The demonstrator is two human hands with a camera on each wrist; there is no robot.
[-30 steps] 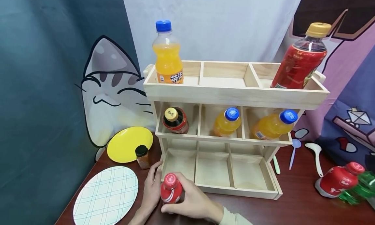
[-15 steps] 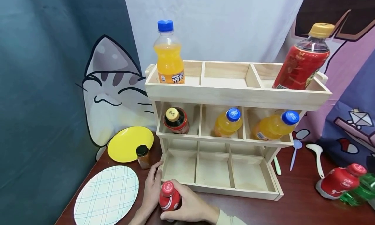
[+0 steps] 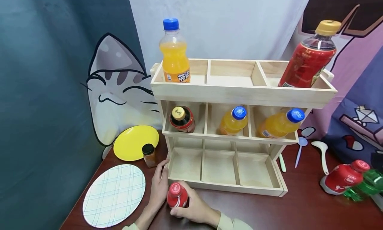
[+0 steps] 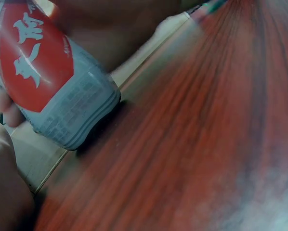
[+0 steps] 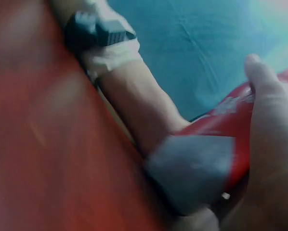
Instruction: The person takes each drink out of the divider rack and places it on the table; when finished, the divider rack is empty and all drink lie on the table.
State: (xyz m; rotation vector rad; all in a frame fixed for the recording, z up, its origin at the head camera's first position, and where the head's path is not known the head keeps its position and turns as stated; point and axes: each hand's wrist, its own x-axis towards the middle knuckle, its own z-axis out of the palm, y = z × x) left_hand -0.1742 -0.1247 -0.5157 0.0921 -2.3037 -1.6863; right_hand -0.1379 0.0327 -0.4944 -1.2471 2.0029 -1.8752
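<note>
- Your right hand [image 3: 195, 205] is bent around the red bottle [image 3: 178, 196]. Your thumb is on the near side and your fingers are behind, closed as far as the bottle lets them.
- The red bottle has its cap up. It is just in front of the bottom left corner of the wooden rack [image 3: 239, 94], between your two hands. Its bottom is very close to the table [image 3: 263, 211], but I can't tell if it touches.
- Your left hand [image 3: 159, 186] is loose, with long fingers reaching to the left end of the bottom shelf. It has hold of nothing that I can see.
- Near your left hand are a jar [image 3: 150, 158] with a black lid, a yellow plate [image 3: 131, 142] and a white plate [image 3: 113, 196] with blue lines.
- Up top, an orange drink [image 3: 176, 62] stands on the left, and a big bottle [image 3: 309, 62] with a gold cap leans on the right.
- The middle shelf has one dark bottle [image 3: 187, 120] on the left, then two more orange drinks [image 3: 231, 123], one in each box.
- Over on the right, another red bottle [image 3: 339, 178] lies beside a green bottle [image 3: 368, 183].
</note>
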